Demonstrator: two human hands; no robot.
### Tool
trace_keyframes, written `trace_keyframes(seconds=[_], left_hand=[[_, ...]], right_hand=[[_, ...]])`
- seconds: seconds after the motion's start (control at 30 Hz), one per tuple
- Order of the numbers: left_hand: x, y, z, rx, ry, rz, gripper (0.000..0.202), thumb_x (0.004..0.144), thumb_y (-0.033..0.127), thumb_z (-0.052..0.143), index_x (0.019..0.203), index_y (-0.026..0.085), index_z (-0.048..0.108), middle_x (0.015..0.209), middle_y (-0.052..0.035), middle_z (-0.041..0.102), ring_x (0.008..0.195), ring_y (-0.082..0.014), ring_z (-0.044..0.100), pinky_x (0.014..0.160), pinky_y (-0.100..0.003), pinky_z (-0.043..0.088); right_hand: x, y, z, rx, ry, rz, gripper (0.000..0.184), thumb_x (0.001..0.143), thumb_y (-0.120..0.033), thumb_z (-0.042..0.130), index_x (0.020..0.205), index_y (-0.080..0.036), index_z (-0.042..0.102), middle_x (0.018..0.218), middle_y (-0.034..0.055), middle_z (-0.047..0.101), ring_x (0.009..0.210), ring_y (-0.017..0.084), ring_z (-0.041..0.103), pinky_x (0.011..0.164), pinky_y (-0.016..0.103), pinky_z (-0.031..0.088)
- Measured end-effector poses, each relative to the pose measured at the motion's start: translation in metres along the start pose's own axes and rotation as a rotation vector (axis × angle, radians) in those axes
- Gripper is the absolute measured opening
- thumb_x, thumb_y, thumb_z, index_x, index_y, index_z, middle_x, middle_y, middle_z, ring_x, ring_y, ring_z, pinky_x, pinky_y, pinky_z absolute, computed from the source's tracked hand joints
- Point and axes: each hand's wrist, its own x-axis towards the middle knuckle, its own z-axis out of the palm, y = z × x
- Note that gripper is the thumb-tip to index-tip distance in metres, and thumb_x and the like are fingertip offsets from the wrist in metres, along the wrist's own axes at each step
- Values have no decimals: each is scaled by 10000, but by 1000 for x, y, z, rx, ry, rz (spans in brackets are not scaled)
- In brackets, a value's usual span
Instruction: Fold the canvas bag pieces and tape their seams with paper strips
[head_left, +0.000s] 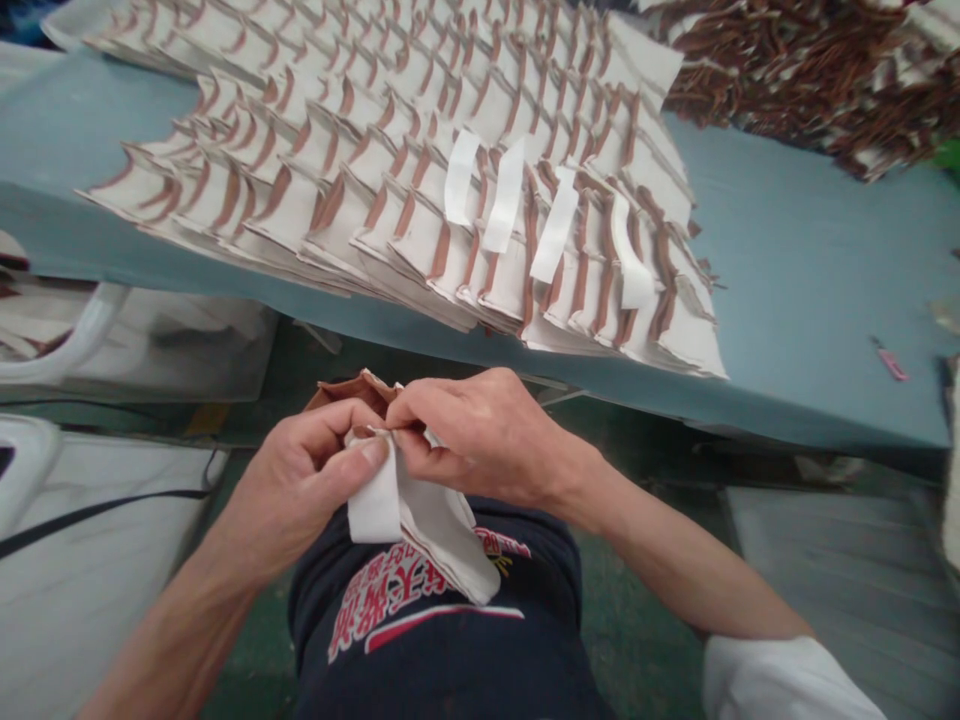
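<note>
Hands: I see both meeting at frame centre, just above the lap
Left hand (311,470): thumb lies flat on a white strip (373,503), pressing it onto the piece (431,520); other fingers curl under, pinching it
Right hand (469,435): fingertips pressed together, nipping the piece's top edge right beside the left thumb
Piece: white fabric with a brown edge showing at 11 o'clock of the hands; its lower end hangs toward 5 o'clock over my dark shirt (435,640)
Table (787,270): blue, at 12 o'clock, well apart from the hands
Rows (360,160): overlapping white-and-brown pieces spread across the table
Strips (510,195): four loose white ones lie on the rows' near edge
Heap (810,70): tangled brown-white pieces at 1 o'clock
</note>
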Motion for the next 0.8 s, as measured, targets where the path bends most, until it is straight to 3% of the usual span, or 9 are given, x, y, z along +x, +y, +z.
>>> trace_keyframes(seconds=[0.17,0.27,0.5,0.67,0.8], left_hand=[[1,0,3,-27,-21,-6,458,934,607,799,777,212,630,658,65,515,541,-101,406,484,-210,369],[2,0,7,9,22,11,448,905,597,781,739,224,599,618,76,490,500,-97,373,458,-220,349],[4,8,14,215,240,116,313,831,412,780,652,216,615,595,66,511,565,-113,406,508,-231,305],[-4,17,-3,411,90,115,335,928,546,747,872,218,785,764,-8,753,657,-193,640,586,-270,487],[-14,28,-8,516,70,206,295,981,505,719,888,247,829,839,-13,828,725,-199,725,628,-251,539]], right_hand=[[9,9,-6,408,-84,106,98,923,-205,563,885,-202,653,784,-43,690,673,96,554,675,241,366],[13,11,-8,517,-116,152,77,898,-216,574,870,-201,645,755,-63,638,658,90,510,685,240,363],[7,7,-7,370,-99,156,140,1003,-214,561,939,-198,685,790,-32,671,679,111,512,692,256,351],[1,13,-11,330,-132,117,211,1038,-260,552,1078,-199,750,923,4,774,799,154,622,800,287,447],[11,8,-20,93,-119,-83,346,1053,-258,456,996,-185,790,943,85,791,977,244,676,1007,408,482]])
